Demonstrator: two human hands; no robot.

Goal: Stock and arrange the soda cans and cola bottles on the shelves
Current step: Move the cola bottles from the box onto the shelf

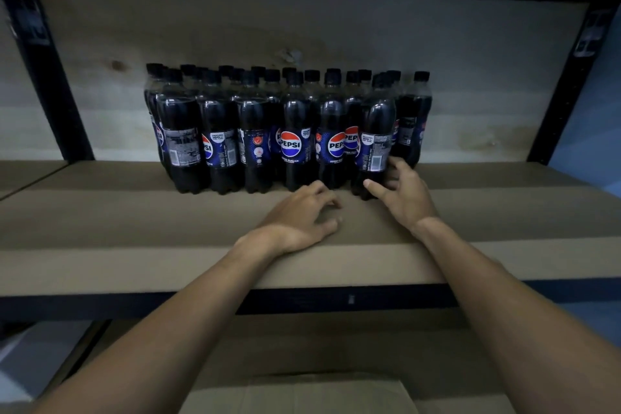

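Your right hand (pixel 403 191) wraps low around the front-right dark plastic cola bottle (pixel 376 144), thumb across its foot and fingers behind. That grip probably lets you slide it upright into line without tipping it. Your left hand (pixel 302 215) rests on the brown board shelf (pixel 134 218) just before the row, fingers loosely curled on nothing, likely steadying you. The bottle stands at the right front corner of the block of black-capped cola bottles (pixel 255 131), packed in rows mid-shelf toward the back. It is full and dark, and its blue wrap turns a printed panel toward you, while neighbours show the red, white and blue Pepsi roundel.
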